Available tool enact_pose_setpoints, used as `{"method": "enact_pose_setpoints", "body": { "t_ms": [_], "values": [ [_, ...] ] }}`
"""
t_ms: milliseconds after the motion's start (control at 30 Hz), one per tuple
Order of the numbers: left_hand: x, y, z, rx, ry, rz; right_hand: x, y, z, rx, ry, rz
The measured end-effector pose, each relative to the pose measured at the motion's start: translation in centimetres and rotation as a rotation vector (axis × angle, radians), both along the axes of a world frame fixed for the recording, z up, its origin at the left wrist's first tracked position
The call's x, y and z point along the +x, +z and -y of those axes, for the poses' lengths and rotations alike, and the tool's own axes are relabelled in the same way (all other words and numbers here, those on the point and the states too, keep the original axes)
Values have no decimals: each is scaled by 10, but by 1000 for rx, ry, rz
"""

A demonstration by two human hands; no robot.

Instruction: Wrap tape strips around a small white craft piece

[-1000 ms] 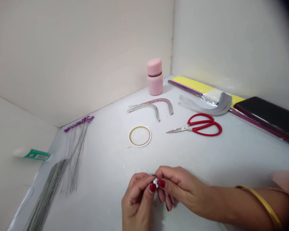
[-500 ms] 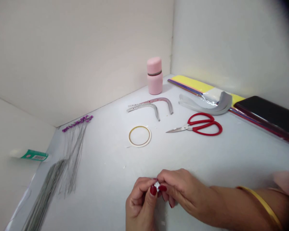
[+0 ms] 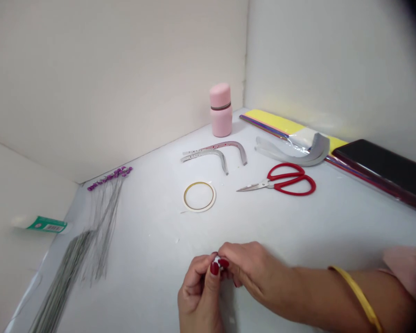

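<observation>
A small white folded paper piece [image 3: 218,263] is pinched between both hands near the bottom middle, mostly covered by fingertips. My left hand [image 3: 200,286] is closed, its thumb and forefinger on the near side of the piece. From the right, my right hand [image 3: 253,268] grips the same piece with thumb and forefinger, the other fingers curled below. A roll of narrow white tape [image 3: 183,196] lies flat beyond the hands. Red-handled scissors [image 3: 277,181] rest to its right, blades pointing left.
Curved bundles of paper strips [image 3: 225,157] and a larger pale bundle [image 3: 291,157] lie farther back. A pink flask [image 3: 221,115] stands by the corner. Coloured paper packs [image 3: 280,121] and a dark phone [image 3: 384,166] are at right; grey wires [image 3: 62,282] and purple-tipped stems [image 3: 107,180] at left.
Both hands have shifted slightly left and up in the view. The right hand's fingers have closed in over the white piece, so less of it shows.
</observation>
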State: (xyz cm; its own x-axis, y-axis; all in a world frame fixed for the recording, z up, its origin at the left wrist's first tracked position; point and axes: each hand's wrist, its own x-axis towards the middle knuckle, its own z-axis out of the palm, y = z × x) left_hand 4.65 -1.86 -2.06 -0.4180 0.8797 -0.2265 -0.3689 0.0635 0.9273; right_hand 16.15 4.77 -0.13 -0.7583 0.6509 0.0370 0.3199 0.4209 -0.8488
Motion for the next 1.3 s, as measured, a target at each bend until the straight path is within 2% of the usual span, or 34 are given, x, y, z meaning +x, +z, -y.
{"method": "enact_pose_setpoints", "body": {
  "t_ms": [133, 233, 367, 533, 600, 667, 867, 1000, 1167, 1300],
  "values": [
    [-2, -3, -1, -21, -20, 28, 1, 3, -1, -122, -5, -34],
    [-2, -3, -1, -9, -12, 48, 2, 4, -2, -129, -6, -46],
    [-1, -4, -1, -6, -13, 56, 2, 1, -2, -66, 19, -43],
    [1, 0, -1, -15, 40, -55, -2, -5, -1, 141, 3, -1],
    [1, 2, -2, -26, 49, -91, -3, -4, -1, 139, -4, 9],
    [0, 4, -3, -12, 31, -66, -3, -2, -1, 24, -19, -26],
    [-4, -1, -7, 60, -97, 45, -3, 1, -4, -512, -67, -289],
    [-5, 0, -5, 75, -119, -27, -3, -4, -6, -707, -36, -338],
    [-6, 4, 0, 75, -5, -255, -4, -5, -3, -776, -35, -376],
    [-9, 4, 1, 161, 14, -446, -1, -2, -1, -674, 10, -333]
  ]
}}
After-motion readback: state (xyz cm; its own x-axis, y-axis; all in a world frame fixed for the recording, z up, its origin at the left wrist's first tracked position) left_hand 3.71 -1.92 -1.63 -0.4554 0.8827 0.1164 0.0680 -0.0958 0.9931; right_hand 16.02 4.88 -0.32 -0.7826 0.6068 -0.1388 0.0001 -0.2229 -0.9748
